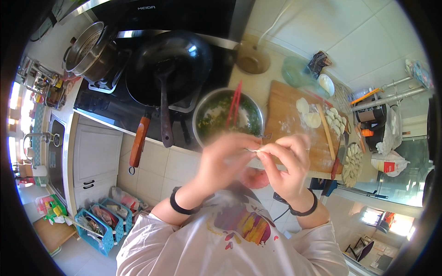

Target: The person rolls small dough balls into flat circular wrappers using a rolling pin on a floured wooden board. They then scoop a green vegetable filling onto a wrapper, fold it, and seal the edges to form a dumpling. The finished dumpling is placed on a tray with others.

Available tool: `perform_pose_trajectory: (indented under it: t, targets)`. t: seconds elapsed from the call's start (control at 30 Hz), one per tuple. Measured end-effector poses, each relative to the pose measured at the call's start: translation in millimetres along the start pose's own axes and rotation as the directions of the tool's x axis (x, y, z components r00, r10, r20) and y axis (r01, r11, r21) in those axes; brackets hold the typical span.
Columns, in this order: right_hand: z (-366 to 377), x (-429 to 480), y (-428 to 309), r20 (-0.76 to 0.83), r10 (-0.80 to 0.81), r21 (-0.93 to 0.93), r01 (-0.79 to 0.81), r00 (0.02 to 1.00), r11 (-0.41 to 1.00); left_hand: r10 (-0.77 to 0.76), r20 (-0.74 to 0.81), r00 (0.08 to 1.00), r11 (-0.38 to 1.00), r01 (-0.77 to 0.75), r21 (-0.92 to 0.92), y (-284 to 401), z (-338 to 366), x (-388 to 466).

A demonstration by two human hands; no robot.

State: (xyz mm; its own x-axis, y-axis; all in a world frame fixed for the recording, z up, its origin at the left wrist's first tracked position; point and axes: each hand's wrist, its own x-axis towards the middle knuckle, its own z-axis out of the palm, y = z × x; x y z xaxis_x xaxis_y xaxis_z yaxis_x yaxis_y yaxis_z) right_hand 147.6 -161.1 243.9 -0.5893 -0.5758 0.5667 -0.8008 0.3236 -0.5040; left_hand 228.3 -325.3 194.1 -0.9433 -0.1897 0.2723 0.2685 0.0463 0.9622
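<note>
Both hands meet in front of my chest, fingertips together around a small piece of pale dough (255,150). My right hand (288,162) pinches it between thumb and forefinger. My left hand (226,160) is motion-blurred, its fingers closed in on the dough from the other side; most of the piece is hidden. Just beyond them is a steel bowl (196,120) of chopped green filling (219,112), with red chopsticks (236,101) standing in it. To the right, a floured wooden board (281,96) carries round dough wrappers (313,120), a rolling pin (326,131) and several dumplings (335,120).
A black wok (165,72) with a ladle (164,103) sits on the stove, its wooden handle (140,141) jutting past the counter edge. A red-handled knife (335,168) lies by the board's right edge. More shaped dumplings (353,162) rest beyond it. A steamer pot (93,62) stands far left.
</note>
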Motion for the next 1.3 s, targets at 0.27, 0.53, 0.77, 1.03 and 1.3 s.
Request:
perform_pose_trajectory:
  t: [0.27, 0.53, 0.77, 1.03, 1.3]
  targets:
    - [-17, -7, -17, -0.066, 0.169, 0.006, -0.169, 0.983, 0.986, -0.019, 0.08, 0.997, 0.982, 0.033, -0.186, 6, -9, -3]
    - [-26, -26, -13, -0.101, 0.156, 0.105, -0.145, 0.983, 0.984, 0.046, 0.168, 0.985, 0.988, -0.02, -0.151, 17, 8, 2]
    - [-58, -40, 4, -0.071, 0.184, 0.22, -0.164, 0.98, 0.962, -0.011, 0.154, 0.988, 0.983, 0.039, -0.18, 27, 42, -3]
    - [-127, -72, 53, -0.035, 0.111, 0.253, -0.098, 0.993, 0.963, 0.018, 0.076, 0.997, 0.965, 0.003, -0.261, 34, 128, -4]
    - [-187, -108, 91, -0.062, 0.133, 0.304, -0.108, 0.989, 0.946, -0.079, 0.026, 0.997, 0.95, 0.083, -0.301, 32, 211, -11]
